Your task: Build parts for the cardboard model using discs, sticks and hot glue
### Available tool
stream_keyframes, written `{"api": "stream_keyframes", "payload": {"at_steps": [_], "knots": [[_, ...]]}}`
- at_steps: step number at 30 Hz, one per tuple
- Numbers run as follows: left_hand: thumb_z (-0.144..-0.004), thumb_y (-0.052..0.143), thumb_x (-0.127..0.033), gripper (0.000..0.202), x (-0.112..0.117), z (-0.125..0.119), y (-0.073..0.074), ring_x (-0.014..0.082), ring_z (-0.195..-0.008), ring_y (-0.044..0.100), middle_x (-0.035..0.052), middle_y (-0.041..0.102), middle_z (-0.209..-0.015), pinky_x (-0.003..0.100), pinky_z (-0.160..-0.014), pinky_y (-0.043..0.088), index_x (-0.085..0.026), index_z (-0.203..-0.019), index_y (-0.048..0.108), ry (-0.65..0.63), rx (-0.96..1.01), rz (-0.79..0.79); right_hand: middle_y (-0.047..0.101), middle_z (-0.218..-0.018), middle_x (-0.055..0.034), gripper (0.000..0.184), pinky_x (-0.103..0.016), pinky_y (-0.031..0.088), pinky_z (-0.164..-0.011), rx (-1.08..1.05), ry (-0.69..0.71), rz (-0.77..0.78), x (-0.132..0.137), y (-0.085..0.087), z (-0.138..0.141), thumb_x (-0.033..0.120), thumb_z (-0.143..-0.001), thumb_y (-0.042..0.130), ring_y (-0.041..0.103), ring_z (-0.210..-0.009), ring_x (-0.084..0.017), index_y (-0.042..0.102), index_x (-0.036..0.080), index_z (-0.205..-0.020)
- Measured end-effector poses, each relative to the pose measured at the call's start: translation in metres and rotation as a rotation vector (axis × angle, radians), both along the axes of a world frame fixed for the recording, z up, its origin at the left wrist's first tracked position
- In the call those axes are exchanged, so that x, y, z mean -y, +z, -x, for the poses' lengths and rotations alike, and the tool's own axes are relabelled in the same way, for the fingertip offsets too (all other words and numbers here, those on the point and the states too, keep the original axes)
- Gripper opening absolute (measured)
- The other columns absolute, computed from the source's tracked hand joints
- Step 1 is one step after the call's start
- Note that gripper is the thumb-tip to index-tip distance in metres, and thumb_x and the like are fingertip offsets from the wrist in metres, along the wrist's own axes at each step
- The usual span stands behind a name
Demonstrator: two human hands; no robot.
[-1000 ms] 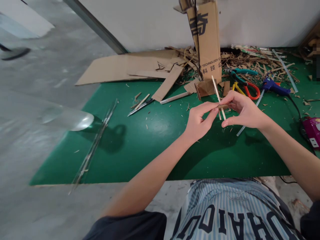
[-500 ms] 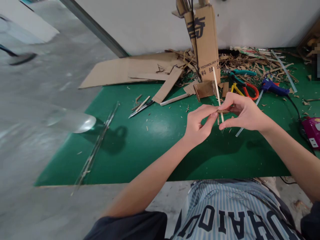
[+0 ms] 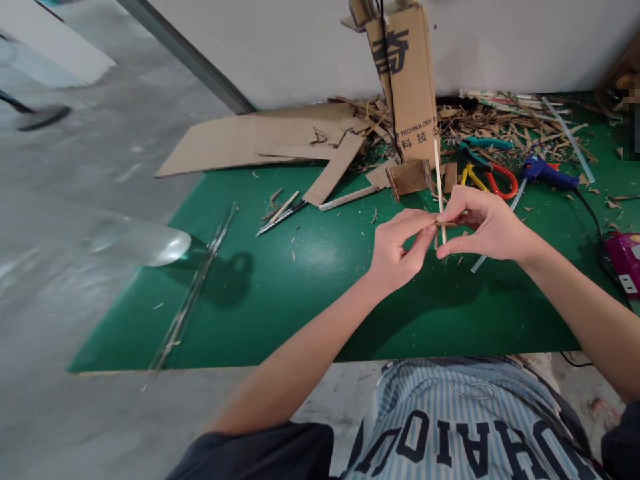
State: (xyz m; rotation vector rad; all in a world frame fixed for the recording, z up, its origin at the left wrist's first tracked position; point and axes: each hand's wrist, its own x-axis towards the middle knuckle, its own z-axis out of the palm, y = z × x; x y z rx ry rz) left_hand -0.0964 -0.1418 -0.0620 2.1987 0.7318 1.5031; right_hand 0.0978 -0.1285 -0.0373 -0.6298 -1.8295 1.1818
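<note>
Both hands are up over the tabletop [image 3: 300, 293], meeting in the middle. The right hand [image 3: 483, 223] pinches a thin pale stick [image 3: 439, 175] between thumb and forefinger, other fingers curled loosely behind. The stick stands nearly upright, its top poking well above the knuckles and its lower end showing just under the thumb. The left hand [image 3: 400, 250] comes in from the other side, thumb and forefinger pressed together on the stick's lower part, tips almost touching the right hand's. A small brown chip [image 3: 447, 225] sits against the stick right between the fingertips; which hand has it, I cannot tell. Just beyond the hands lies a folded card piece [image 3: 410, 179], and behind that a tall box [image 3: 407, 80] stands on end against the wall. Beyond the right hand, near its knuckles, are red-and-yellow cutters [image 3: 493, 179], with teal pliers [image 3: 480, 143] farther back. Out past the right wrist rests a blue glue gun [image 3: 547, 175], and a clear glue rod [image 3: 500, 230] runs from it slantwise, passing behind the right hand. A heap of scraps [image 3: 510, 120] lines the far edge. Well off to the left hand's outer side lie a knife [image 3: 280, 217], a flat card sheet [image 3: 250, 140] and, farther still, long metal rods [image 3: 195, 293] at the mat's edge.
</note>
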Motion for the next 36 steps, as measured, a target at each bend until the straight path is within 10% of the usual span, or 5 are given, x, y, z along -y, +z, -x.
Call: {"api": "stream_keyframes", "payload": {"at_steps": [14, 36], "knots": [[-0.097, 0.059, -0.013, 0.024, -0.002, -0.002, -0.007, 0.0144, -0.085, 0.074, 0.0049, 0.081, -0.094, 0.026, -0.075, 0.060, -0.022, -0.104, 0.080, 0.050, -0.002, 0.004, 0.050, -0.085, 0.0022, 0.035, -0.027, 0.050, -0.066, 0.110, -0.058, -0.201, 0.000, 0.002, 0.000, 0.042, -0.078, 0.086, 0.049, -0.072, -0.011, 0.060, 0.021, -0.086], [-0.099, 0.060, -0.026, 0.020, -0.003, 0.001, 0.000, 0.0170, -0.083, 0.079, 0.0056, 0.083, -0.098, 0.028, -0.074, 0.062, -0.021, -0.102, 0.079, 0.134, -0.040, 0.073, 0.077, -0.118, -0.0098, 0.057, -0.039, 0.064, -0.090, 0.262, -0.116, -0.026, -0.002, 0.006, -0.014, 0.048, -0.073, 0.086, 0.074, -0.104, -0.024, 0.076, 0.020, -0.122]]}}
